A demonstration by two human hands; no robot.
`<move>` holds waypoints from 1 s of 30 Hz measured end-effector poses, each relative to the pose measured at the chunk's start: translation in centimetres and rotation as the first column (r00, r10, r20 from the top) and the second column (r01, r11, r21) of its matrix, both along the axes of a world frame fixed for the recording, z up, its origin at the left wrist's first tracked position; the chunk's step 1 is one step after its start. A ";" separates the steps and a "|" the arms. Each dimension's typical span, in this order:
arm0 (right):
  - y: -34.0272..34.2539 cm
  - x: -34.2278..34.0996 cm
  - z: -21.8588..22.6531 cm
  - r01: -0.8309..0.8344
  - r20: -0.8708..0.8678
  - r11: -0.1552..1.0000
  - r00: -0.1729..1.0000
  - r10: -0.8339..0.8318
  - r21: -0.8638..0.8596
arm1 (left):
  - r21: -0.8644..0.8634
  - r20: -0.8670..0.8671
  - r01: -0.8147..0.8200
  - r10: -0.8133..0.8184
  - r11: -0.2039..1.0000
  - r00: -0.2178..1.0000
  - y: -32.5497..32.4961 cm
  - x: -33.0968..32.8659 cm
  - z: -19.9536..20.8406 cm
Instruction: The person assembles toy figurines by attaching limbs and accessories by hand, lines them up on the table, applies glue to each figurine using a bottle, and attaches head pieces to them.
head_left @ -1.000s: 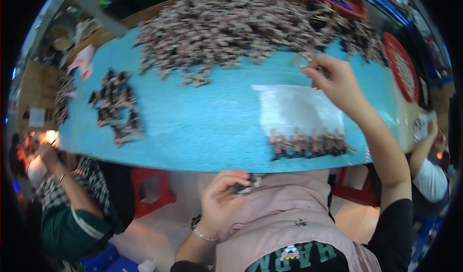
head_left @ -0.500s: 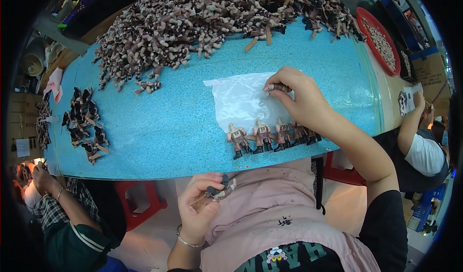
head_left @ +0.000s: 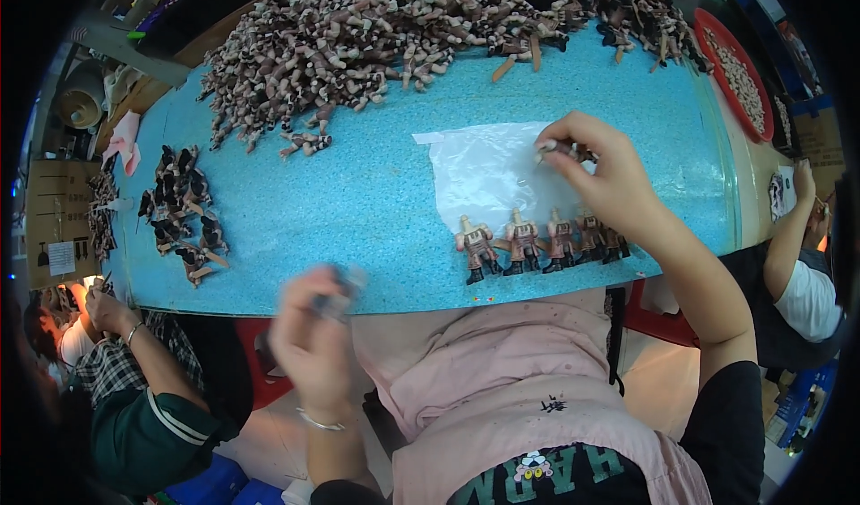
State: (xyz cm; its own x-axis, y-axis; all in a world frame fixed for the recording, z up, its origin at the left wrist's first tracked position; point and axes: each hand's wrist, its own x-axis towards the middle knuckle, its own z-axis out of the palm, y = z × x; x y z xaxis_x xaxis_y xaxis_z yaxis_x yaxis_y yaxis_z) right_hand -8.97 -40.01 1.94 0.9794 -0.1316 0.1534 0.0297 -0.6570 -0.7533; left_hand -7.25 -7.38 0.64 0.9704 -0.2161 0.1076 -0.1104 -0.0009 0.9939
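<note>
My left hand (head_left: 313, 344), smeared by motion, is at the table's front edge. Its fingers close round a small dark-and-pale toy figure (head_left: 333, 303). Farther to the right, my right hand (head_left: 605, 165) pinches a small brown-and-pale figure arm (head_left: 560, 149) above a white plastic sheet (head_left: 484, 169). Along the sheet's near edge lies a row of several headless toy figures (head_left: 521, 238) with brown bodies and black boots; my right forearm passes close over the row's right end.
A large heap of small brown-and-pale parts (head_left: 340, 48) covers the far side of the blue table (head_left: 358, 209). Dark figures (head_left: 184, 209) lie in a group at left. A red basket (head_left: 768, 122) of pale pieces stands far right. Co-workers' arms (head_left: 143, 371) show at both sides.
My left hand has risen from in front of my apron to the table edge, moving left and away from me with the figure. My right hand still pinches the arm; the whole view has shifted slightly.
</note>
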 end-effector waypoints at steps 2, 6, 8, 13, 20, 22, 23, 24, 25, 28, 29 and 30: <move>-0.1 -0.6 0.5 0.061 -0.076 0.991 0.996 -0.052 0.123 | 0.075 0.259 -0.184 0.159 0.980 0.953 1.8 4.7 0.5; 0.1 -1.6 1.9 0.152 -0.225 0.905 0.972 -0.065 0.398 | 0.362 0.421 -0.489 0.329 0.794 0.846 7.5 13.9 1.3; -0.1 -2.3 2.3 0.187 -0.284 0.880 0.957 -0.062 0.437 | 0.476 0.500 -0.529 0.279 0.702 0.820 10.0 17.7 0.7; -0.6 -4.2 2.2 0.188 -0.290 0.707 0.957 0.025 0.682 | 0.557 0.790 -0.701 -0.024 0.445 0.613 8.1 16.9 0.5; 0.8 -6.0 2.7 0.210 -0.272 0.626 0.962 0.003 0.751 | 0.675 0.352 0.235 -0.586 0.699 0.730 -5.5 1.9 0.9; 1.4 -6.2 2.7 0.180 -0.255 0.612 0.966 0.036 0.770 | 0.667 0.351 0.240 -0.581 0.705 0.734 -7.1 0.5 -0.1; 1.7 -6.4 2.6 0.181 -0.254 0.613 0.967 0.034 0.769 | 0.660 0.349 0.250 -0.585 0.708 0.732 -7.4 0.3 -0.6; 2.2 -6.5 2.6 0.156 -0.225 0.608 0.974 0.038 0.778 | 0.660 0.350 0.251 -0.586 0.708 0.731 -7.4 0.3 -1.1; 2.5 -6.6 2.6 0.131 -0.196 0.602 0.980 0.043 0.788 | 0.642 0.366 0.241 -0.567 0.728 0.738 -7.3 0.3 -1.5; 3.8 -6.9 2.6 0.101 -0.186 0.591 0.979 0.086 0.801 | 0.589 0.365 0.224 -0.503 0.776 0.784 -6.3 0.3 -1.6; 4.4 -7.0 2.4 0.045 -0.136 0.589 0.984 0.111 0.807 | 0.552 0.343 0.213 -0.453 0.806 0.823 -5.8 0.3 -1.4; 5.1 -7.2 2.3 0.057 -0.138 0.537 0.984 0.111 0.842 | 0.563 0.343 0.189 -0.436 0.804 0.832 -5.2 0.5 -0.8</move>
